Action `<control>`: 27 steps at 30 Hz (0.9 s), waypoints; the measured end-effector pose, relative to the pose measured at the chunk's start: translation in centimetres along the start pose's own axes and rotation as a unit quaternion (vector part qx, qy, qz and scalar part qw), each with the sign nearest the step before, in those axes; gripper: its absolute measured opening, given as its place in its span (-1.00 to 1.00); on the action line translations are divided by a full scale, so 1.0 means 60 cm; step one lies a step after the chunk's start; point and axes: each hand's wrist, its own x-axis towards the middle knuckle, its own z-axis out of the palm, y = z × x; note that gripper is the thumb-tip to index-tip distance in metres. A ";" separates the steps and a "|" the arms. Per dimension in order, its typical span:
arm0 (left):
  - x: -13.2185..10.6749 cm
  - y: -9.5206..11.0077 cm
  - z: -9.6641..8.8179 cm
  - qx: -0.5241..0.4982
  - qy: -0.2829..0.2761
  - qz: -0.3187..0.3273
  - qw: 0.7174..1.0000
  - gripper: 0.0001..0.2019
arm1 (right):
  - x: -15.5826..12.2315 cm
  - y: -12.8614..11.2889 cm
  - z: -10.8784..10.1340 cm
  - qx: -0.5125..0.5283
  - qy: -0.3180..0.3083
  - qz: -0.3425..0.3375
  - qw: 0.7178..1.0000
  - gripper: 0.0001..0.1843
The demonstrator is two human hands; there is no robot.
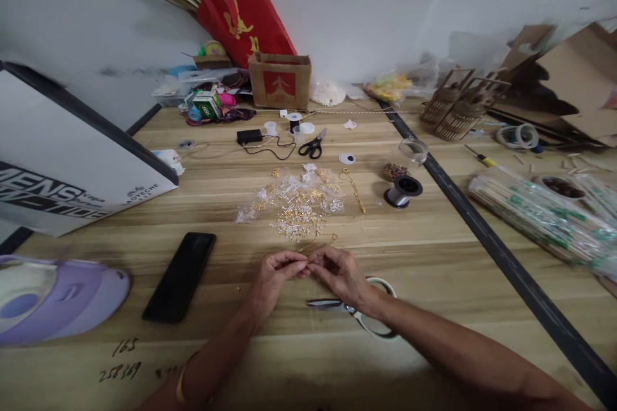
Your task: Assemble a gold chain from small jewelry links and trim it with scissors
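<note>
My left hand (274,277) and my right hand (338,275) meet fingertip to fingertip low over the wooden table (434,270). Both pinch a small gold piece (306,258) between them, too small to name. Just beyond my fingers lies a heap of gold and silver jewellery parts (299,205) in clear little bags. White-handled scissors (366,314) lie under my right wrist, partly hidden by it.
A black phone (180,276) lies left of my hands, a purple-and-white object (48,302) at the left edge. A wire spool (403,191), black scissors (312,144), a white board (72,160), a red bag (241,13), a cardboard box (279,80) and bundled sticks (540,215) surround them.
</note>
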 end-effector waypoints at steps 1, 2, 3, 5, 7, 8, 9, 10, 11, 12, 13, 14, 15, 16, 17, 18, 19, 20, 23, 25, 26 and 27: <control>0.000 -0.001 0.000 -0.001 0.002 -0.003 1.000 -0.83 | 0.000 0.001 0.000 0.004 0.002 0.003 1.000 -0.85; 0.000 -0.002 -0.001 -0.001 0.002 -0.005 1.000 -0.83 | -0.001 0.002 0.001 0.007 0.005 0.005 1.000 -0.84; 0.000 -0.002 -0.001 -0.001 0.003 -0.007 1.000 -0.83 | -0.001 0.003 0.001 0.007 0.009 0.006 1.000 -0.83; 0.000 -0.003 -0.001 -0.003 0.002 -0.007 1.000 -0.83 | -0.002 0.005 0.002 0.003 0.014 0.009 1.000 -0.81; 0.000 -0.004 -0.001 -0.008 0.003 -0.007 1.000 -0.82 | -0.002 0.005 0.001 -0.002 0.014 0.011 1.000 -0.80; 0.001 -0.004 -0.001 -0.011 0.003 -0.008 1.000 -0.82 | -0.002 0.005 0.001 -0.003 0.011 0.011 1.000 -0.79; 0.001 -0.004 -0.001 -0.015 0.002 -0.009 1.000 -0.82 | -0.002 0.004 0.001 -0.002 0.008 0.012 1.000 -0.79; 0.001 -0.003 0.000 -0.020 0.001 -0.011 1.000 -0.81 | -0.002 0.003 0.000 0.000 0.005 0.010 1.000 -0.79; 0.001 -0.002 0.001 -0.027 0.001 -0.013 1.000 -0.81 | -0.002 0.002 0.000 0.002 0.002 0.008 1.000 -0.79; 0.001 -0.001 0.002 -0.034 0.000 -0.016 0.999 -0.80 | -0.002 0.001 -0.001 0.001 -0.001 0.005 1.000 -0.79; 0.001 0.001 0.003 -0.041 -0.001 -0.019 0.999 -0.79 | -0.002 0.000 -0.001 -0.002 -0.002 0.000 1.000 -0.79; 0.001 0.002 0.004 -0.048 -0.001 -0.022 0.999 -0.78 | -0.002 0.000 -0.002 -0.008 -0.001 -0.004 1.000 -0.79; 0.000 0.004 0.005 -0.055 -0.002 -0.026 0.998 -0.78 | -0.002 -0.001 -0.002 -0.014 0.001 -0.008 1.000 -0.80; 0.000 0.005 0.006 -0.061 -0.002 -0.028 0.998 -0.77 | -0.002 -0.001 -0.002 -0.020 0.003 -0.012 1.000 -0.80; 0.000 0.006 0.006 -0.067 -0.004 -0.030 0.997 -0.77 | -0.002 -0.001 -0.003 -0.025 0.007 -0.016 1.000 -0.81; -0.001 0.007 0.007 -0.073 -0.004 -0.032 0.997 -0.77 | -0.002 -0.001 -0.003 -0.028 0.010 -0.019 0.999 -0.81; -0.001 0.008 0.007 -0.078 -0.004 -0.033 0.996 -0.76 | -0.002 -0.002 -0.003 -0.030 0.012 -0.021 0.999 -0.82; -0.001 0.009 0.008 -0.083 -0.004 -0.036 0.996 -0.76 | -0.002 -0.002 -0.004 -0.031 0.013 -0.023 0.999 -0.83; -0.002 0.010 0.009 -0.092 0.000 -0.041 0.995 -0.75 | -0.002 -0.006 -0.005 -0.037 0.013 -0.028 0.999 -0.82; -0.002 0.011 0.009 -0.090 0.002 -0.041 0.995 -0.75 | -0.003 -0.006 -0.005 -0.034 0.011 -0.029 0.999 -0.82; -0.002 0.011 0.009 -0.088 0.002 -0.039 0.995 -0.75 | -0.003 -0.006 -0.005 -0.027 0.011 -0.027 0.999 -0.82; -0.002 0.011 0.008 -0.085 0.001 -0.036 0.996 -0.76 | -0.004 -0.004 -0.004 -0.015 0.010 -0.022 1.000 -0.83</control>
